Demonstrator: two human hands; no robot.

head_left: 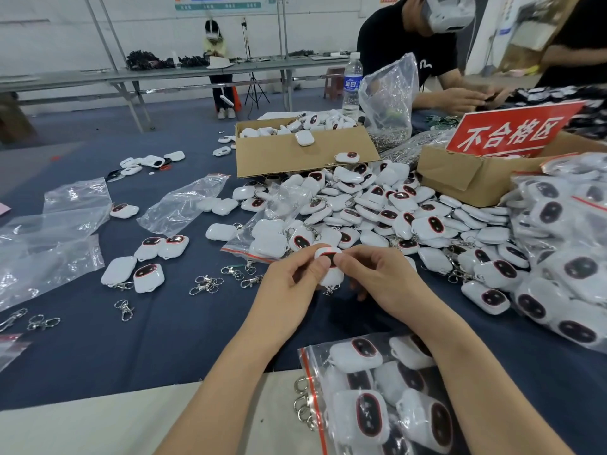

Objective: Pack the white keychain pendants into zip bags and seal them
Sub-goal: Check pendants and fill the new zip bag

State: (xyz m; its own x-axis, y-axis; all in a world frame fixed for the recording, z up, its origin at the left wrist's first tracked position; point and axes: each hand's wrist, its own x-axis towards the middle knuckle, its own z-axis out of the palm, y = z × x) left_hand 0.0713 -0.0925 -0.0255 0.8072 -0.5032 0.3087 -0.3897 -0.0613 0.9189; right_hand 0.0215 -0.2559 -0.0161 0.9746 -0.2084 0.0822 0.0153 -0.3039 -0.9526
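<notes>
Pendant [331, 267] pinched between left hand [297, 284], right hand [382, 284]; clasp seemingly dangling.

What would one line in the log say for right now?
stage: pendant in hand, not bagged | left hand: pinches pendant | right hand: pinches same pendant | filled zip bag: lies under right forearm, seal unclear

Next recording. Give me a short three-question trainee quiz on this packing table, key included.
1. True or false: the left hand and right hand pinch one white pendant between them.
2. The filled zip bag nearest the camera lies: A) partly under the right forearm; B) inside a cardboard box; C) on the far bench.
3. Fill in: loose metal clasps lie on the ___ cloth.
Key: 1 true; 2 A; 3 blue.
</notes>
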